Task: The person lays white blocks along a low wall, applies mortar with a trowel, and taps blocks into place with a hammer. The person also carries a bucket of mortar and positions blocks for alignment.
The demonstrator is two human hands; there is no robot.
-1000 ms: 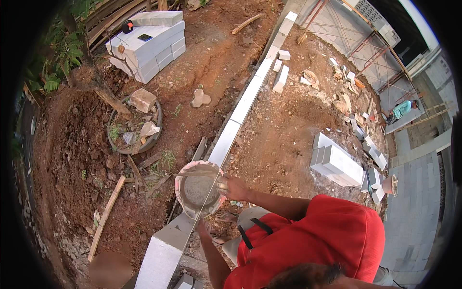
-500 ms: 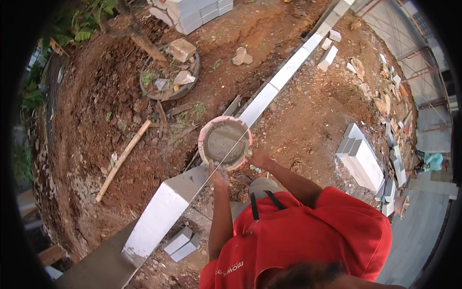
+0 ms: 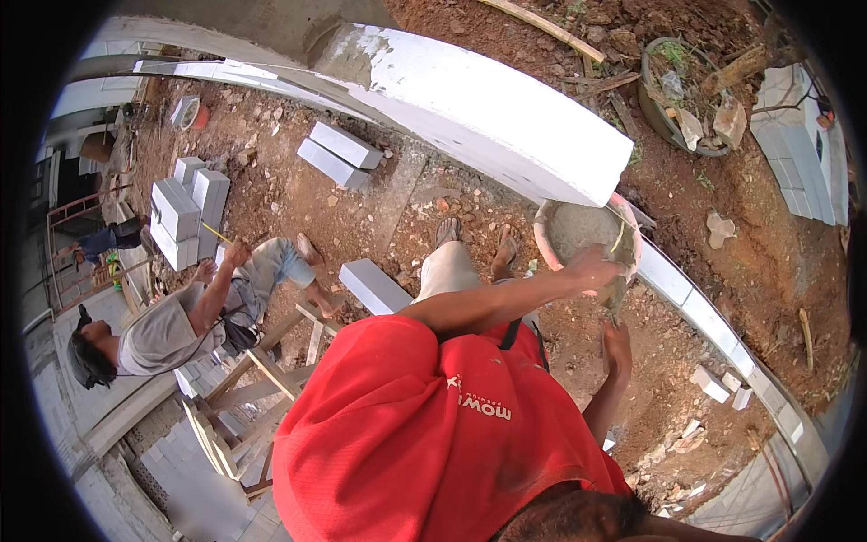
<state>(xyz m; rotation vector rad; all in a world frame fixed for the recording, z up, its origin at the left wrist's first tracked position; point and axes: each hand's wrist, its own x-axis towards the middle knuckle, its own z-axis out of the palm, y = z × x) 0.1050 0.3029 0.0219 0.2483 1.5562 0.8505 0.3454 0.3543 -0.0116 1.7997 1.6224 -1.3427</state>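
My left hand [image 3: 591, 269] is closed on the front rim of a round mortar bucket [image 3: 573, 226] with a pinkish rim and wet grey mortar inside. My right hand [image 3: 617, 343] is just below it, closed around what looks like a mortar-covered trowel [image 3: 611, 296], partly hidden by the bucket and mortar. The bucket is beside the end of a large white block wall [image 3: 506, 108], which is smeared with grey mortar at its far end. A narrower row of white blocks [image 3: 700, 312] runs off to the right behind the bucket.
A co-worker [image 3: 163, 334] at left holds a yellow tape measure by stacked blocks [image 3: 176, 212]. Loose blocks [image 3: 339, 149] lie near the wall, a wooden frame [image 3: 271, 375] lower left. At upper right are a planter ring [image 3: 659, 95] with stones and another block pile [image 3: 786, 154].
My view has swung round, bringing the co-worker into sight and shifting the bucket rightward. My right hand has left the rim for the trowel below; my left hand stays at the bucket.
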